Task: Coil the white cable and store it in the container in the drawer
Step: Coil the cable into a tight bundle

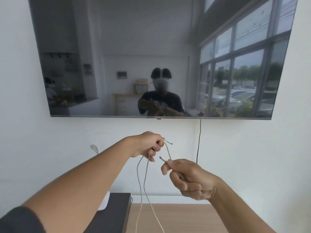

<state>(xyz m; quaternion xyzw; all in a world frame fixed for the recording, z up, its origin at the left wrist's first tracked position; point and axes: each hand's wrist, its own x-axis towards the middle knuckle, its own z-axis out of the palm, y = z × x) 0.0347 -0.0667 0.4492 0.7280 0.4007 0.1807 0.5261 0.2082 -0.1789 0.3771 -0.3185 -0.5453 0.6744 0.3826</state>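
Head view: your two bare hands are raised in front of a white wall, below the wall-mounted TV (161,56). Your left hand (148,144) is curled closed around the white cable (142,179), fingers folded in, with one plug end (168,142) sticking out past the thumb side toward the right. Two strands drop from under that fist, hang side by side, and run down past the bottom edge of the picture over the wooden tabletop (176,219). Your right hand (188,179) is closed too, pinching the cable between thumb and forefinger just behind the second plug end (161,158), which points up and left toward the left hand. A short arc of cable bridges the two hands, rising from the right-hand pinch up to the left fist. Hands sit near each other, not touching. Dark flat box (116,214) at the tabletop's left edge, a white object (104,204) resting on it, partly hidden by your left forearm. Thin black cord (199,142) hangs down the wall from the TV. Drawer and container not in sight
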